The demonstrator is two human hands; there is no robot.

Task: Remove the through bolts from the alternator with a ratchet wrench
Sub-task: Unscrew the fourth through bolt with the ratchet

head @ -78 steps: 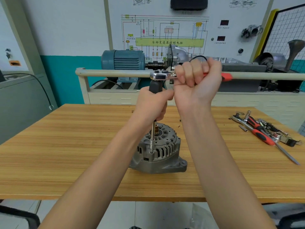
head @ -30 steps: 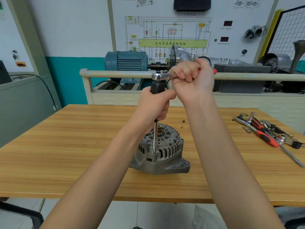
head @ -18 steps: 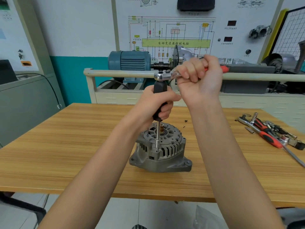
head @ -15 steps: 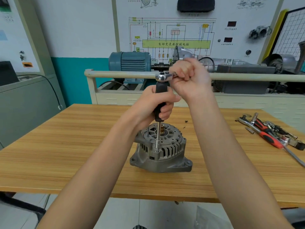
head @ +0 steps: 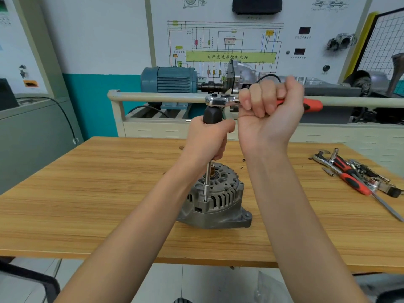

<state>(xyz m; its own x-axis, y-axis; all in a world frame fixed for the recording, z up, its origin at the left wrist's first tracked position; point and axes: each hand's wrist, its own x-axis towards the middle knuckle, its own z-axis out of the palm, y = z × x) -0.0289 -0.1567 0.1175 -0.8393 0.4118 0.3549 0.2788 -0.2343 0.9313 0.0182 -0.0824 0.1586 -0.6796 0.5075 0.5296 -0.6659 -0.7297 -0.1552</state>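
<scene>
I judge I'm mid-removal: one alternator (head: pixel 215 196) sits at table (head: pixel 87 193) centre, and the extension tip is seated on a through bolt at its 9 o'clock rim. My left hand (head: pixel 207 139) wraps the black driver handle (head: pixel 212 114); my right hand (head: pixel 267 112) fists the one ratchet wrench (head: pixel 220 101). No freed bolts visible. Spare tools (head: pixel 358 177) lie at 3 o'clock.

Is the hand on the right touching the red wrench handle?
Touching. The head view shows the right hand with its fingers curled round the ratchet wrench handle, whose red end sticks out past the fist.
</scene>
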